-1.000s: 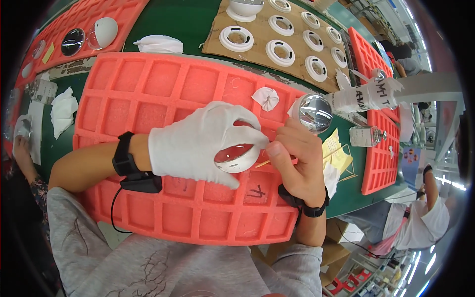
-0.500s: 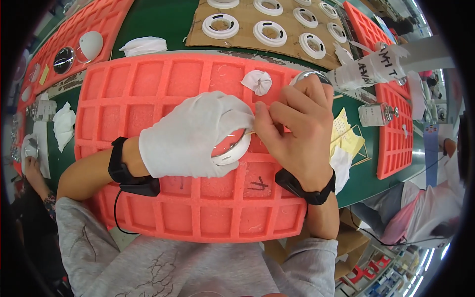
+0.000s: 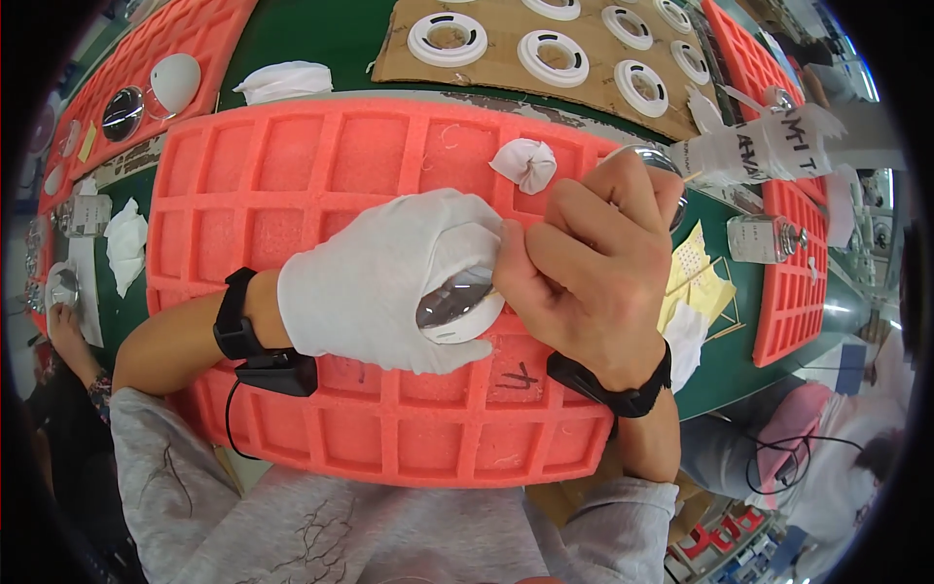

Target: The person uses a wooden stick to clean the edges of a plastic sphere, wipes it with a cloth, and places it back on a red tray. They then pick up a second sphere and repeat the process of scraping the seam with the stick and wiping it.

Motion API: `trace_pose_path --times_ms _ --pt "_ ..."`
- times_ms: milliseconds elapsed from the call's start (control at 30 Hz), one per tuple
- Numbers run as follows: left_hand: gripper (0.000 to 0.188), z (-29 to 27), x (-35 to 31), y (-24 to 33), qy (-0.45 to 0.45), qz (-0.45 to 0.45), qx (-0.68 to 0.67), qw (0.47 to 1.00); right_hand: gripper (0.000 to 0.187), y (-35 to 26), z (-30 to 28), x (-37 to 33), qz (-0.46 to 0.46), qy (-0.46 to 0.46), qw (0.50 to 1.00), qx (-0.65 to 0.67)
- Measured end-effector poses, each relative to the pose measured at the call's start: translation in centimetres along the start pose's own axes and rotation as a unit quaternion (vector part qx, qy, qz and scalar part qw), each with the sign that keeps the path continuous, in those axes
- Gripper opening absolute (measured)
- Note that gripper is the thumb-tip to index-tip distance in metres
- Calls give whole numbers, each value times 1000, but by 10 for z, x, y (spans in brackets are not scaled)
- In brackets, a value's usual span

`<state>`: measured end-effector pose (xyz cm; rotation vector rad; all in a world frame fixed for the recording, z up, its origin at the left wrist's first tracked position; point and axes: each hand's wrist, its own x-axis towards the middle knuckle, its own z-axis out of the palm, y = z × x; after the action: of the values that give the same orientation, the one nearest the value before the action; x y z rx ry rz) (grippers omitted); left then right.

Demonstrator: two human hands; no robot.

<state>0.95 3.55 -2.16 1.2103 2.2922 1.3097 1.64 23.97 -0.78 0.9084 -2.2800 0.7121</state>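
Observation:
My left hand (image 3: 379, 277), in a white glove, is closed round a round dome cover (image 3: 455, 300) with a white rim and a shiny, see-through dome. Bare, my right hand (image 3: 595, 277) presses against the cover's right side with its fingers pinched together. A thin wooden stick (image 3: 693, 177) runs through that pinch; one end juts out past the knuckles, the other is mostly hidden at the rim. Both hands are over a red foam tray (image 3: 365, 417) with square pockets. A crumpled white cloth (image 3: 525, 164) lies on the tray beyond my right hand.
White rings (image 3: 553, 58) stand on a cardboard sheet (image 3: 399, 68) at the back. To the right are a yellow paper (image 3: 715, 292) with sticks, a glass bottle (image 3: 759, 238) and a taped post (image 3: 749, 151). Another dome (image 3: 678, 200) sits behind my right hand. A co-worker's hand (image 3: 66, 336) shows far left.
The dome cover has tilted in my left hand, so its shiny dome shows more. My right hand has shifted slightly right and nearer, still pinching the stick.

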Motion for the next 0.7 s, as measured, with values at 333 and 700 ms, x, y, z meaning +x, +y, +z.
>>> trace_pose_path --times_ms 333,700 --pt "43 1 -1 -4 3 -31 -71 997 26 -2 3 1 35 -33 999 14" --pt "50 8 -2 -12 42 -32 -74 996 28 5 8 -2 21 -83 996 19"
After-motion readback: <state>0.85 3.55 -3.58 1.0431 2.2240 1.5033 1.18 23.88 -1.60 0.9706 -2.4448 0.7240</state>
